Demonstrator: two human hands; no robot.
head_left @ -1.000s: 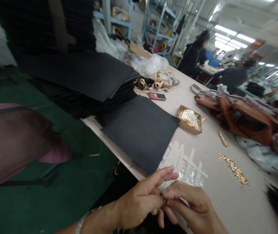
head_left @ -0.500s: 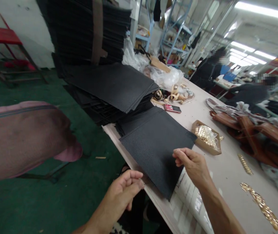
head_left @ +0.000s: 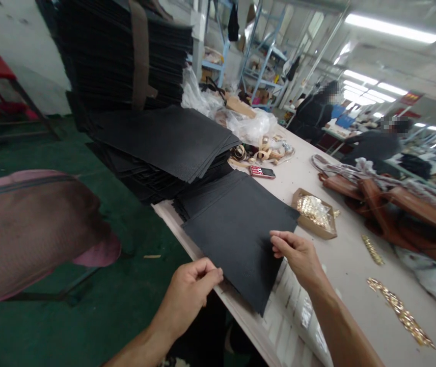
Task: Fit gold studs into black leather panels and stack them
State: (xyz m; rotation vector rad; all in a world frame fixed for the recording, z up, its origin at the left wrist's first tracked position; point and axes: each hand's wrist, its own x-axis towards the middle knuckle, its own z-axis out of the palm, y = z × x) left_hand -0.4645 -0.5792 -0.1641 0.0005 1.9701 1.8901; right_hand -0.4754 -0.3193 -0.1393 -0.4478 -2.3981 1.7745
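A black leather-like sheet [head_left: 237,219] lies at the table's near edge, on top of more black sheets [head_left: 198,199]. My left hand [head_left: 191,285] is at its near left edge, fingers curled and thumb pressed against the index finger. Over the right part of the sheet, my right hand [head_left: 294,252] is closed in a pinch. Whatever either pinch holds, if anything, is too small or hidden to make out. Beyond my right hand stands a small cardboard box [head_left: 327,232] of gold-coloured metal pieces.
Tall stacks of black sheets [head_left: 157,137] rise at the back left. A red phone [head_left: 263,172], gold chain strips [head_left: 397,306], brown leather pieces [head_left: 378,204] and plastic wrap [head_left: 252,122] lie on the table [head_left: 350,260]. A cloth-covered seat [head_left: 30,229] stands left; two people are beyond.
My left hand's fingers have curled in more tightly, thumb against index finger. My right hand keeps its pinch over the sheet. The whole view has shifted slightly.
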